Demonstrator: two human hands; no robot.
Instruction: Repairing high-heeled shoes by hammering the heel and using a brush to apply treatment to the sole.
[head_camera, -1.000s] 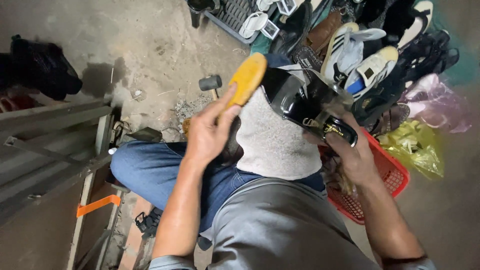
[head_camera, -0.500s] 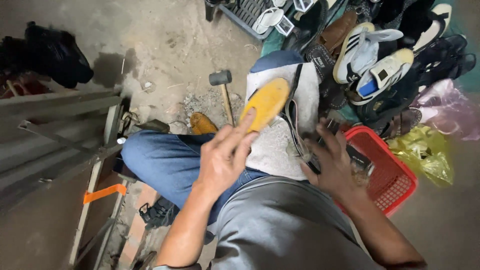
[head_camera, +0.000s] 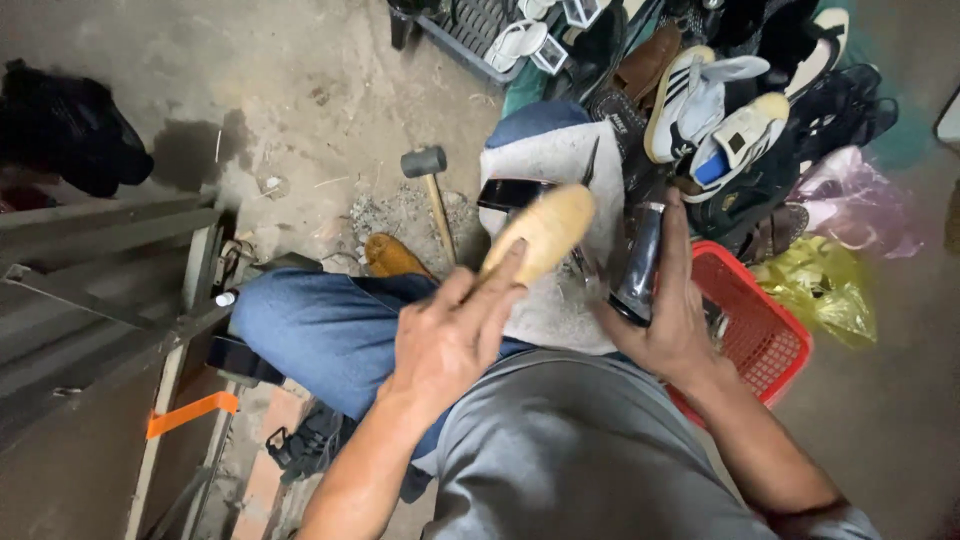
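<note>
From the head view, the left hand grips a tan shoe sole over the lap cloth. The right hand clasps a black shoe beside the red basket.

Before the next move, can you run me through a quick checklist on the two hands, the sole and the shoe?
1. Left hand grips the tan sole: ok, its fingers pinch the near end.
2. Right hand holds the black shoe: ok, wrapped round it, shoe upright.
3. Sole and shoe apart: ok, a gap shows between them.
4. White cloth covers the knee: ok.
5. Hammer within reach: ok, on the floor past the left knee.
6. Red basket contents: cannot tell, the right hand hides most of it.
</note>
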